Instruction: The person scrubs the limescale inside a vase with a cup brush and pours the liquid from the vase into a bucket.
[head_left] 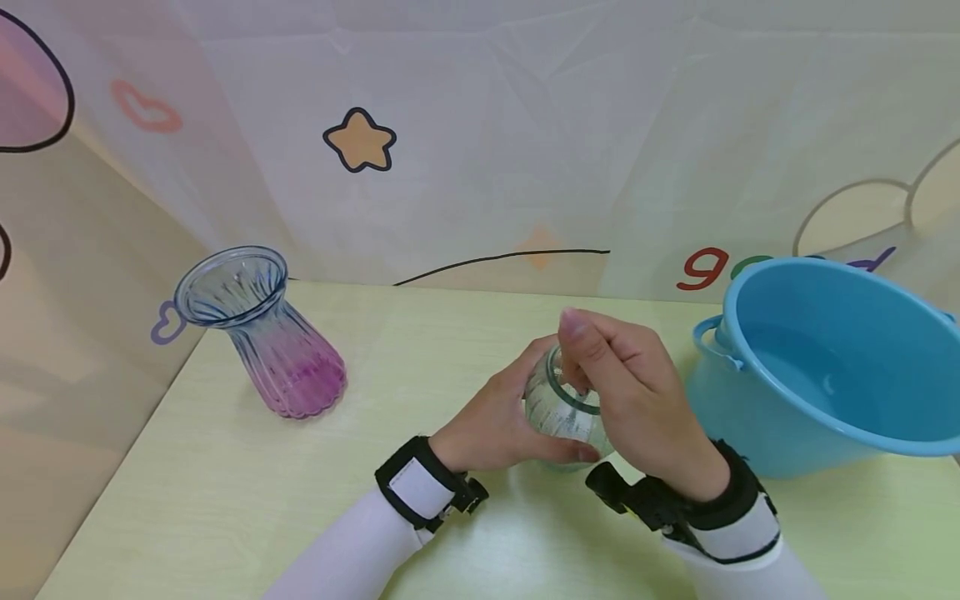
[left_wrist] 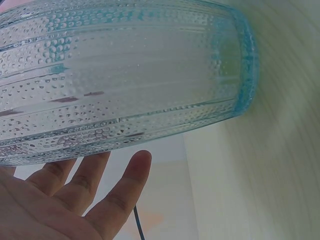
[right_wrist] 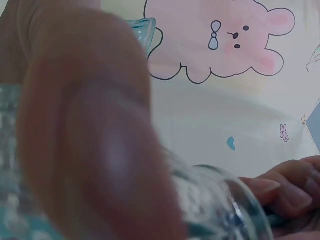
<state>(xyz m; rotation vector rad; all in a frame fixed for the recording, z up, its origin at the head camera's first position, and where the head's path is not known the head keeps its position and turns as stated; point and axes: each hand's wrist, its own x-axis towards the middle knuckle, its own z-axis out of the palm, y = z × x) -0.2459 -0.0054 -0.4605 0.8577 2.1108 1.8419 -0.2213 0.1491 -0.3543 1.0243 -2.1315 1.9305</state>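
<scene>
A clear, jar-like glass vase (head_left: 551,408) with ribs and dotted texture stands between the hands. My left hand (head_left: 498,421) holds it around the side, the thumb along the near face. In the left wrist view the vase (left_wrist: 140,65) fills the top, with the fingertips against its far side. My right hand (head_left: 648,400) is bent over the mouth with curled fingers reaching in at the rim. Whether those fingers pinch anything is hidden. The right wrist view has a blurred left thumb (right_wrist: 115,155) up close, and right fingers (right_wrist: 290,190) by the glass rim.
A blue plastic bucket (head_left: 750,408) with a handle stands close to the right hand. On the left is a tilted-looking, flared glass vase (head_left: 300,367), blue fading to pink. Behind the pale table (head_left: 225,508) hangs a printed cloth (head_left: 480,142) with cartoon shapes.
</scene>
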